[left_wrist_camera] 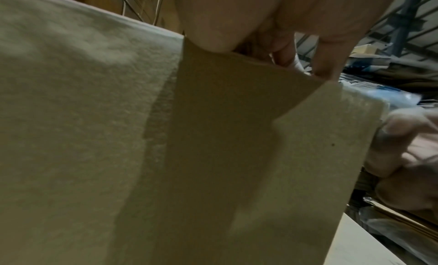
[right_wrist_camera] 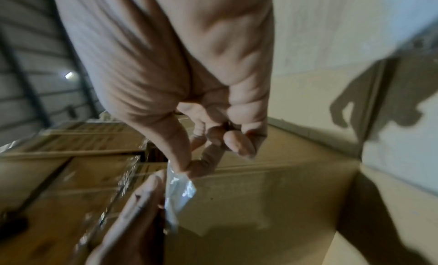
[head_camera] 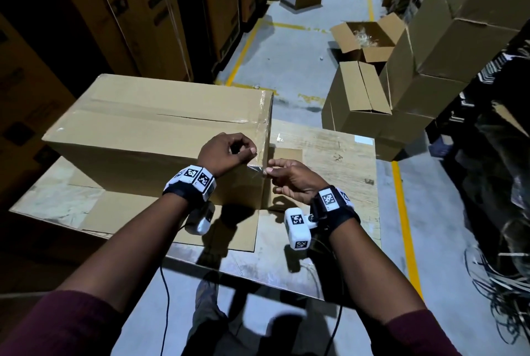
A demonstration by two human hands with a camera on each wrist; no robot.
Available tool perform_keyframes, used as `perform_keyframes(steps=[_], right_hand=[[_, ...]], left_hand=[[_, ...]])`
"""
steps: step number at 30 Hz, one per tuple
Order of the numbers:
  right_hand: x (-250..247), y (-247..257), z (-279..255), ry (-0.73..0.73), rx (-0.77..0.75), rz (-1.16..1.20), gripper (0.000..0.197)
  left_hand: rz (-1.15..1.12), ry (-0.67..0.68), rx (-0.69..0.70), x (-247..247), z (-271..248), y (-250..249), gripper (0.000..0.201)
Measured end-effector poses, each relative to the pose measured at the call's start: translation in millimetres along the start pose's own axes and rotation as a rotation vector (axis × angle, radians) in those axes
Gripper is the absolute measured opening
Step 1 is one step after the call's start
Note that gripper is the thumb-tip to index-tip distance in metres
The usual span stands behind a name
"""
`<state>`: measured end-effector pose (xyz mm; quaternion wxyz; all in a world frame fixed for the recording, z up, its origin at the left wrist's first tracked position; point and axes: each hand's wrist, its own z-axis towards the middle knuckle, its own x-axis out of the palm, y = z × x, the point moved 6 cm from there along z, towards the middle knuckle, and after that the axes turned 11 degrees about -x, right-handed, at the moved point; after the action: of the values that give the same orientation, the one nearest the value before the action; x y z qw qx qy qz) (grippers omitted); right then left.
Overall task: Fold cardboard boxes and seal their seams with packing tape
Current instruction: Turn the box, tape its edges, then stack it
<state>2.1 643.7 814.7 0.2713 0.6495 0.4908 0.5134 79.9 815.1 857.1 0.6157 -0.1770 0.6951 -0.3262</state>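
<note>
A large brown cardboard box point(head_camera: 149, 126) lies on a wooden table point(head_camera: 329, 149), with clear tape along its top seam and down its right end. My left hand point(head_camera: 248, 146) sits on the box's near right corner with its fingers curled, the thumb against a short strip of clear tape point(head_camera: 256, 170). My right hand point(head_camera: 268, 172) pinches the strip's other end between thumb and forefinger, just off the corner. The right wrist view shows that pinch point(right_wrist_camera: 187, 168) on the shiny tape point(right_wrist_camera: 180, 192), a finger of my left hand point(right_wrist_camera: 142, 198) alongside. In the left wrist view the box wall point(left_wrist_camera: 71, 119) fills the frame.
A flat cardboard sheet point(head_camera: 172, 221) lies under the box on the table. Open cartons point(head_camera: 364, 40) and a closed one point(head_camera: 355, 97) stand on the floor to the right, below stacked boxes. Tall cartons point(head_camera: 114, 11) line the left. Cables point(head_camera: 502, 284) lie right of a yellow floor line point(head_camera: 404, 212).
</note>
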Motion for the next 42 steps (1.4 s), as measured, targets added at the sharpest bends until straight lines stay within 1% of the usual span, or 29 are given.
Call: perform_keyframes(steps=[2,3,4,5,6,7,8,10,12,15,18,21,24,25,26,27,28,29,30,31,33,34,35,36,37,39,40,41,42], right_hand=[[-7,3,4,-0.021,-0.091,-0.294,0.021],[-12,8,5,-0.062,-0.179,-0.440,0.019],[-17,14,5,-0.130,-0.290,-0.528,0.016],[-20,20,3,-0.192,-0.411,-0.546,0.013],[-21,26,2,-0.217,-0.512,-0.542,0.010],[-19,28,2,-0.205,-0.570,-0.555,0.007],[-15,26,3,-0.173,-0.585,-0.573,0.006],[-10,18,7,-0.133,-0.556,-0.548,0.006],[-11,13,10,-0.132,-0.537,-0.510,0.009],[-13,14,8,-0.108,-0.546,-0.547,0.010],[-8,20,6,-0.050,-0.653,-0.691,0.009],[-4,22,11,-0.049,-0.755,-0.813,0.015],[-1,18,19,-0.060,-0.807,-0.915,0.018],[-1,16,21,-0.053,-0.794,-0.972,0.019],[0,14,24,-0.011,-0.768,-1.046,0.018],[1,12,28,0.066,-0.701,-1.138,0.015],[0,11,32,0.164,-0.600,-1.244,0.012],[-5,12,37,0.231,-0.502,-1.335,0.014],[-11,20,42,0.236,-0.466,-1.380,0.019],[-14,35,46,0.189,-0.525,-1.384,0.023],[-14,75,60,0.018,-0.819,-1.322,0.024],[-8,93,69,-0.023,-0.940,-1.310,0.024],[0,107,84,-0.038,-1.003,-1.325,0.027],[9,117,101,-0.023,-0.971,-1.365,0.036],[15,122,120,0.015,-0.864,-1.428,0.050],[24,120,154,0.107,-0.633,-1.623,0.080],[26,115,165,0.153,-0.541,-1.701,0.089],[27,109,172,0.181,-0.470,-1.724,0.093],[27,105,177,0.182,-0.435,-1.700,0.095]], left_hand=[[0.007,0.017,-0.002,1,1,1,0.013],[-0.001,0.023,-0.004,2,1,2,0.015],[-0.010,0.029,-0.005,2,1,2,0.018],[-0.018,0.033,-0.008,2,1,1,0.019],[-0.022,0.037,-0.009,3,1,1,0.018],[-0.028,0.040,-0.010,3,1,0,0.017],[-0.036,0.045,-0.010,2,1,0,0.015],[-0.069,0.064,-0.012,1,1,-1,0.012],[-0.108,0.089,-0.003,-1,1,-1,0.012],[-0.134,0.131,0.020,-1,-1,-4,0.015],[-0.117,0.134,0.058,0,-1,-5,0.030],[-0.077,0.100,0.081,1,-1,-4,0.042],[0.101,0.008,0.174,4,-6,-7,0.053],[0.186,-0.035,0.210,6,-7,-9,0.056],[0.263,-0.071,0.239,9,-9,-9,0.058],[0.321,-0.099,0.260,13,-10,-8,0.060],[0.356,-0.124,0.276,15,-10,-7,0.061],[0.372,-0.148,0.287,16,-11,-6,0.061],[0.377,-0.162,0.292,16,-12,-6,0.062],[0.378,-0.160,0.293,16,-13,-7,0.062],[0.370,-0.127,0.296,14,-12,-6,0.062],[0.351,-0.107,0.301,12,-13,-6,0.061],[0.324,-0.083,0.313,10,-13,-6,0.060],[0.303,-0.063,0.333,8,-14,-6,0.058],[0.303,-0.057,0.354,6,-15,-6,0.055],[0.399,-0.118,0.367,0,-15,-5,0.054],[0.469,-0.173,0.339,-5,-13,-3,0.060],[0.525,-0.226,0.301,-11,-10,-2,0.069],[0.563,-0.259,0.279,-16,-8,-2,0.080]])
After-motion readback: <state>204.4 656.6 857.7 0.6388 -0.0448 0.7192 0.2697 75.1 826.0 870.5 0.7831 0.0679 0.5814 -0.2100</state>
